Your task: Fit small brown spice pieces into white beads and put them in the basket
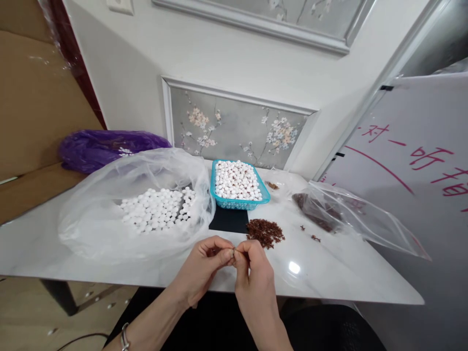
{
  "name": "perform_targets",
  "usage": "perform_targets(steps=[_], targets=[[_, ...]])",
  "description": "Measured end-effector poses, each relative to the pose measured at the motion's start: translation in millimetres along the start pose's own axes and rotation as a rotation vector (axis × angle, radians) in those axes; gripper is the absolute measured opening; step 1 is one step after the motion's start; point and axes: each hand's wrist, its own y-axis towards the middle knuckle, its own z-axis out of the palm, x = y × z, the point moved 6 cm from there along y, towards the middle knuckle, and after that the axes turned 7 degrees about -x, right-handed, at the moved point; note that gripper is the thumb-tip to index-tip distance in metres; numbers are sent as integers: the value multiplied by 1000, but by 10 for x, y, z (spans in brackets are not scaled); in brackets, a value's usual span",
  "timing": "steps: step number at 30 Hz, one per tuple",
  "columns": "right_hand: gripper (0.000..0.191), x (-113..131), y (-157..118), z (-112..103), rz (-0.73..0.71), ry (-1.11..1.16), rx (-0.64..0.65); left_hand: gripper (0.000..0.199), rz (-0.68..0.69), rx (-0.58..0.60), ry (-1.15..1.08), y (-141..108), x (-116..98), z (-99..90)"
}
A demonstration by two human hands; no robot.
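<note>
In the head view, the left hand (pixel 207 267) and the right hand (pixel 256 277) meet fingertip to fingertip above the near edge of the white, faintly veined tabletop (pixel 329 273). Both are closed in a pinch, thumb against bent index finger, and between them they have hold of a tiny brownish piece (pixel 234 250), mostly hidden by the fingertips and too small to make out. A silver-coloured bracelet (pixel 125 337) circles the left wrist.

Just beyond the right hand lies a loose pile of small reddish-brown, branching pieces (pixel 264 233); a few stray reddish-brown bits (pixel 316 238) lie to its right. Behind the pile, a turquoise plastic basket (pixel 240 203) is filled with small round white balls (pixel 237 180), with reddish-brown specks showing among them. A flat black rectangle (pixel 228 220) lies at the near side of the basket.

To the left of the basket, a large translucent white plastic bag (pixel 91 219) spreads over the tabletop with more white balls (pixel 153 209) in it, and a shiny purple plastic bag (pixel 109 144) lies behind it. On the right is a clear plastic bag (pixel 380 222) with dark brown contents (pixel 318 212), near a whiteboard (pixel 413 122) bearing red writing.
</note>
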Motion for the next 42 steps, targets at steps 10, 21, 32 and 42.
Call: perform_targets(steps=[10, 21, 32, 42], targets=[[10, -88, 25, 10, 150, 150, 25, 11, -2, 27, 50, 3, 10, 13], [27, 15, 40, -114, 107, 333, 460, 46, -80, 104, 52, -55, -19, 79], [20, 20, 27, -149, 86, 264, 379, 44, -64, 184, 91, -52, 24, 85], [19, -41, -9, -145, 88, 285, 304, 38, -55, 172, 159, -72, -5, 131]])
